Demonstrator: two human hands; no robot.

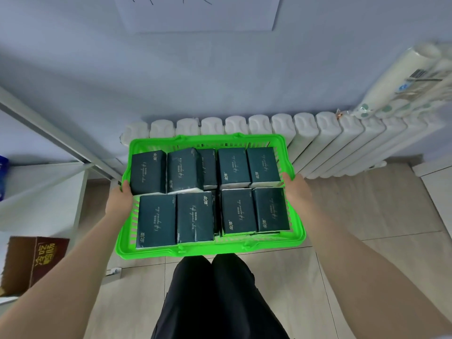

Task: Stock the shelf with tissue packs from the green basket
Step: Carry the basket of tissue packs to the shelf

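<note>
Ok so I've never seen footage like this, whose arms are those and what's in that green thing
No machine here: a person wears a camera on the head, looking down, so the arms coming in from below are their own. The left hand and right hand grip the two short sides of the green basket, held up in front of their dark trousers. It is full of dark tissue packs. Behind it is a white radiator; a white shelf is at the left, with a brown box near it.

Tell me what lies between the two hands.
In the head view, the green basket spans the gap between the left hand and the right hand, each gripping a side rim; dark tissue packs fill it.
</note>
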